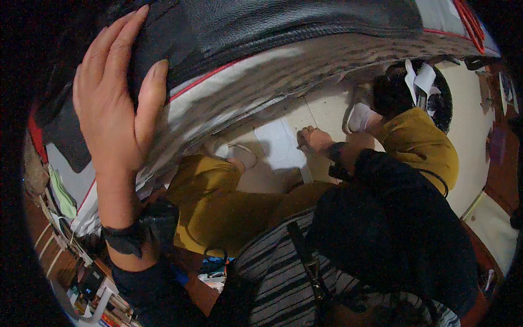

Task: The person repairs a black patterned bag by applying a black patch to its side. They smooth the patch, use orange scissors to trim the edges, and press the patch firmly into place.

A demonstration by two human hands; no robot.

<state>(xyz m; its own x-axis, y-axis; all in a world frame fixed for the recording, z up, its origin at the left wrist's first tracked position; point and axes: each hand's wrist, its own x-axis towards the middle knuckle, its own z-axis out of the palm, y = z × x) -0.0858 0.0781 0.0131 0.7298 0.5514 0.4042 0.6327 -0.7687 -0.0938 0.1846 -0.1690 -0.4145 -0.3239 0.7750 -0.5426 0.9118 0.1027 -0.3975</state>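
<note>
My left hand [111,103] lies with fingers stretched and thumb apart on a black, leather-textured item [245,27]. That item rests on a pale, padded surface [207,101] with red piping, like the edge of a bed. Low between my knees, my right hand [315,139] reaches down over the floor with its fingers curled in; what they hold, if anything, is hidden. Beside it lies a flat white piece [279,144], like paper or cloth, and I cannot tell whether the hand touches it.
A black bin [440,106] with white scraps stands at the right, beyond my knee. Red cord [473,27] hangs at the upper right. A green cloth [62,191] and books [111,305] are at the left. A pale panel [493,229] stands at the right edge.
</note>
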